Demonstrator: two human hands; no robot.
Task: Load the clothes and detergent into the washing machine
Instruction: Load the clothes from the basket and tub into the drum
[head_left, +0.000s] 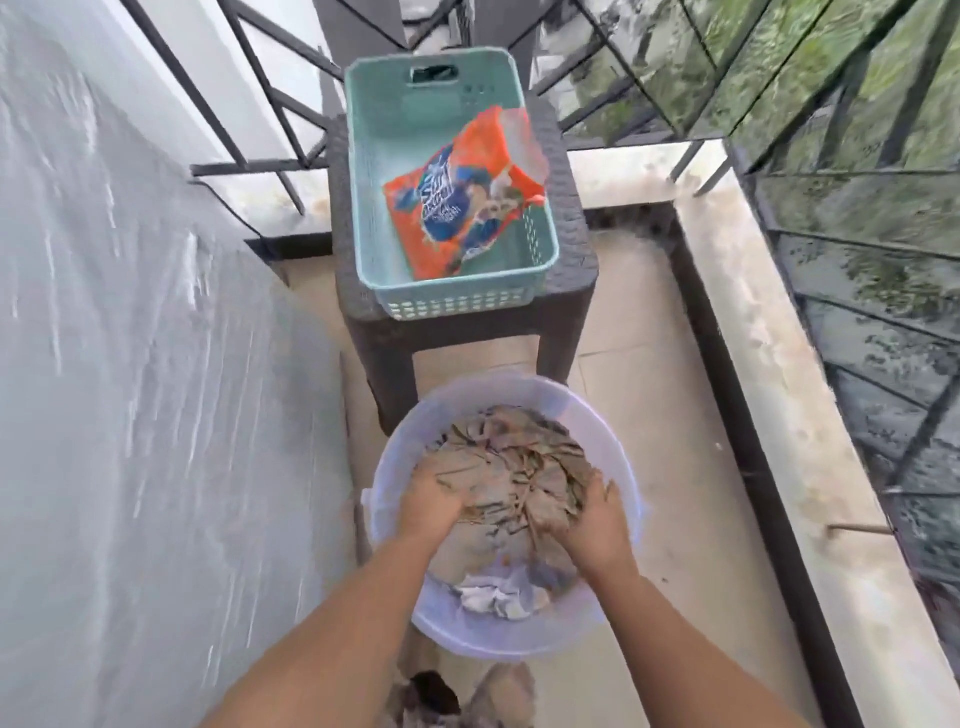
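Observation:
A pale translucent tub (615, 431) stands on the floor in front of me, filled with brown patterned clothes (511, 457) and a white cloth (493, 597) at its near side. My left hand (434, 493) and my right hand (589, 517) are both pressed into the brown clothes, fingers closed around the fabric. An orange and blue detergent bag (462, 208) lies tilted in a teal plastic basket (384, 171) beyond the tub. A large surface under a clear plastic cover (130, 389) fills the left; I cannot tell whether it is the washing machine.
The teal basket rests on a dark wicker stool (374, 338) right behind the tub. A low concrete ledge (789, 395) with metal railing (857, 156) runs along the right and the back. Tiled floor (675, 467) lies between tub and ledge.

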